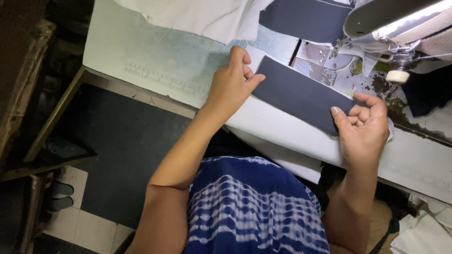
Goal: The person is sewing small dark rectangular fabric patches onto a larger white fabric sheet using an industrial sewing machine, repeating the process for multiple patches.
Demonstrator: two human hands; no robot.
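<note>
Head view — left hand [231, 84] and right hand [363, 126], each grip pinching an end of the navy fabric strip [301, 94] — wrists bent.

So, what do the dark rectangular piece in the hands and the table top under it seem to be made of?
The dark navy piece looks like woven cloth: matte, flat, with a pale stitched or raw edge, held by the left hand and right hand. The table top seems a hard, smooth white laminate or painted board, worn and stained near the sewing machine.

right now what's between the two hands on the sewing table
In the head view, the dark navy fabric strip spans the gap, left hand pinching one end and right hand the other, with white cloth beneath it.
</note>
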